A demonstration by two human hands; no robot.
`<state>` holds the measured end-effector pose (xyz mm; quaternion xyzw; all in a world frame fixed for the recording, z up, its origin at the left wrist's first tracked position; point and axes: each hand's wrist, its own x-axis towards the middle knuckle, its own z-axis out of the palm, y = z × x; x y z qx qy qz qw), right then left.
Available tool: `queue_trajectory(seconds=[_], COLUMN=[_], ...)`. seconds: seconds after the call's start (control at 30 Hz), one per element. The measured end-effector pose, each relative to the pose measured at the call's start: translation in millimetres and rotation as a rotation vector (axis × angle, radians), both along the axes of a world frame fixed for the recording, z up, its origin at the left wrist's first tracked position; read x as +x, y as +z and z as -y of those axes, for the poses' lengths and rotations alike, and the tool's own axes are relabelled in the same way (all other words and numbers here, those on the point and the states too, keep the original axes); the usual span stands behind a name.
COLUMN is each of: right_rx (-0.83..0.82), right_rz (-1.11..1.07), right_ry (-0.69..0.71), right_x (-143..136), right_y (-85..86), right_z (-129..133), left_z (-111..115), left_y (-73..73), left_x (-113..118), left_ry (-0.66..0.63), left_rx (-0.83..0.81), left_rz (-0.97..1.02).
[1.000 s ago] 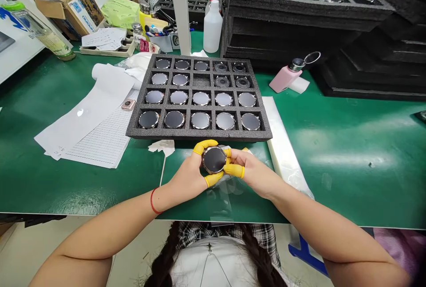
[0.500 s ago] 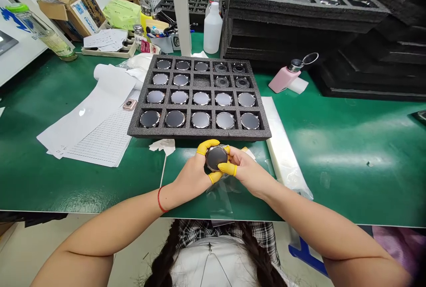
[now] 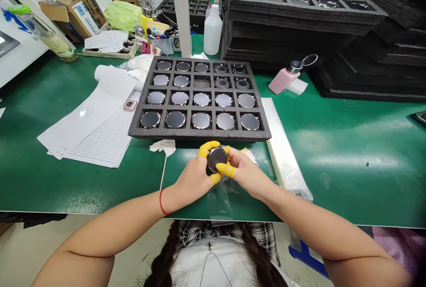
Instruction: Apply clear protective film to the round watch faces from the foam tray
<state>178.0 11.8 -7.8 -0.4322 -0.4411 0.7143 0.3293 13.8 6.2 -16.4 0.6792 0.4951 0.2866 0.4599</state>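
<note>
Between both hands is a round watch case [image 3: 217,157] with a dark face turned up and a shiny metal rim. My left hand [image 3: 195,174] grips its left side, with yellow finger cots on the thumb and forefinger. My right hand [image 3: 244,171] holds the right side, its yellow-covered thumb lying on the lower part of the face. Just beyond the hands lies a black foam tray [image 3: 199,135] with similar round watch cases in most pockets. One pocket [image 3: 202,82] in the second row from the back holds nothing. A few pieces at the back right are turned underside up.
Stacked foam trays [image 3: 299,12] stand at the back right. A pink pump bottle [image 3: 284,79] and a white plastic bottle [image 3: 213,32] are behind the tray. Left of it lie paper sheets [image 3: 89,114] and a small pink watch-like piece [image 3: 129,105]. A wrapped white strip [image 3: 288,154] lies right.
My right thumb has shifted slightly left over the watch face. The watch case stays held in both hands, and the tray is unchanged.
</note>
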Motion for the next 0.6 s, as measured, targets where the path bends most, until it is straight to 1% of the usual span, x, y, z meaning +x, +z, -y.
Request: queue_trajectory(seconds=[0.2, 0.43, 0.5, 0.6], right_rx=[-0.005, 0.012, 0.004, -0.009], right_rz=[-0.058, -0.08, -0.065, -0.031], right_ry=[0.006, 0.049, 0.047, 0.019], right_x=[-1.3, 4.3, 4.4, 1.9], right_y=[-0.9, 3.9, 3.3, 0.6], right_z=[-1.2, -3.9, -4.5, -3.9], left_z=[-2.6, -4.4, -4.1, -2.9], left_y=[-3.8, -2.0, -1.9, -3.4], left_x=[-0.4, -1.7, -1.2, -0.1], left_ry=[-0.016, -0.013, -0.006, 0.001], left_rx=[0.009, -0.026, -0.021, -0.001], left_rz=[0.046, 0.112, 0.107, 0.036])
